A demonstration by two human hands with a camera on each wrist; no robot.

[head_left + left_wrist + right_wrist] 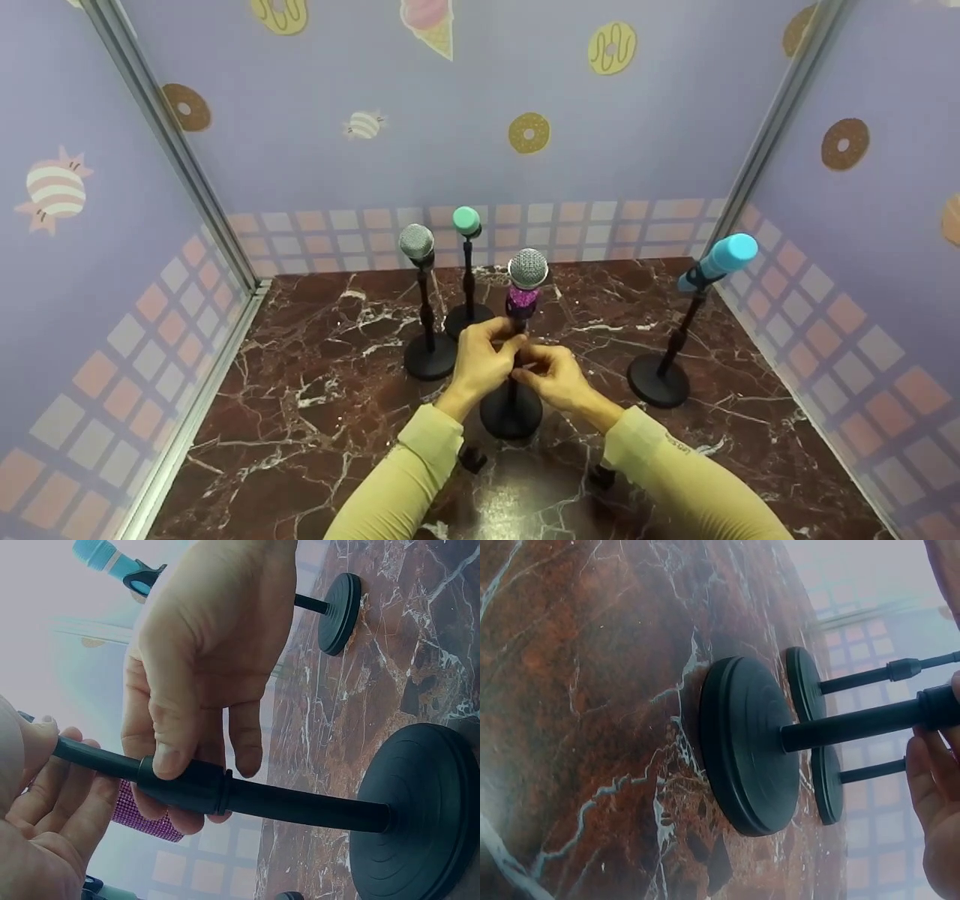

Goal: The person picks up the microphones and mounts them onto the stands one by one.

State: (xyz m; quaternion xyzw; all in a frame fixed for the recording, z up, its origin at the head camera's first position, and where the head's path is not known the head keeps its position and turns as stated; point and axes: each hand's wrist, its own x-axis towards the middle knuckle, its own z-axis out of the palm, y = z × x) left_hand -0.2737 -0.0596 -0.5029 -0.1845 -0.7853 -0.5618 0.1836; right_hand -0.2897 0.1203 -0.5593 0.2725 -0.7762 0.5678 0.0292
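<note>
Both hands are on the middle stand, a black microphone stand [511, 412] with a round base. At its top sits a microphone with a silver mesh head [528, 268] and a glittery pink body [523, 296]. My left hand [484, 361] pinches the thin upper pole [94, 756]. Just below it, my right hand [561, 377] grips the thicker collar [187, 786], thumb on one side and fingers behind. In the right wrist view, the lower pole [855, 729] rises from the base, and only part of the right hand [937, 817] shows at the edge.
Left of the middle stand is a silver-headed microphone [416, 244] on a stand, with a mint-topped microphone [466, 220] behind it. A blue microphone [727, 255] tilts on a stand at the right. Small black pieces [472, 457] lie near the forearms. Patterned walls enclose the marbled table [300, 435].
</note>
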